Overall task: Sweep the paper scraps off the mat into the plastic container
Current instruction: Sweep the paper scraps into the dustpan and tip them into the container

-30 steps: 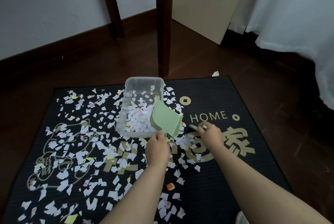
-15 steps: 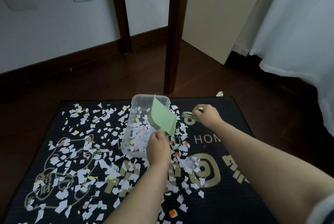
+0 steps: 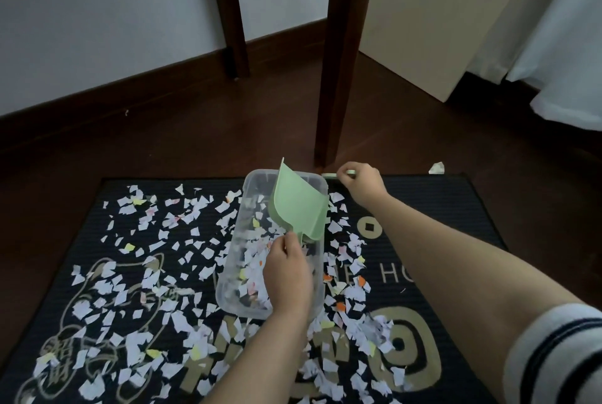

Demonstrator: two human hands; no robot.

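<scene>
The left hand (image 3: 286, 273) grips the handle of the green dustpan (image 3: 298, 205). The dustpan is tipped up over the plastic container (image 3: 260, 175). The container sits in the middle of the dark mat (image 3: 456, 224) and has paper scraps inside. Many more paper scraps (image 3: 207, 254) lie on the mat all around it. The right hand (image 3: 361, 183) pinches a thin green tool (image 3: 329, 175) at the mat's far edge.

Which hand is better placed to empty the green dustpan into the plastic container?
The left hand. It grips the handle of the green dustpan, which is tilted steeply right above the plastic container. The right hand is beyond the container's far right corner, holding a slim green tool.
</scene>
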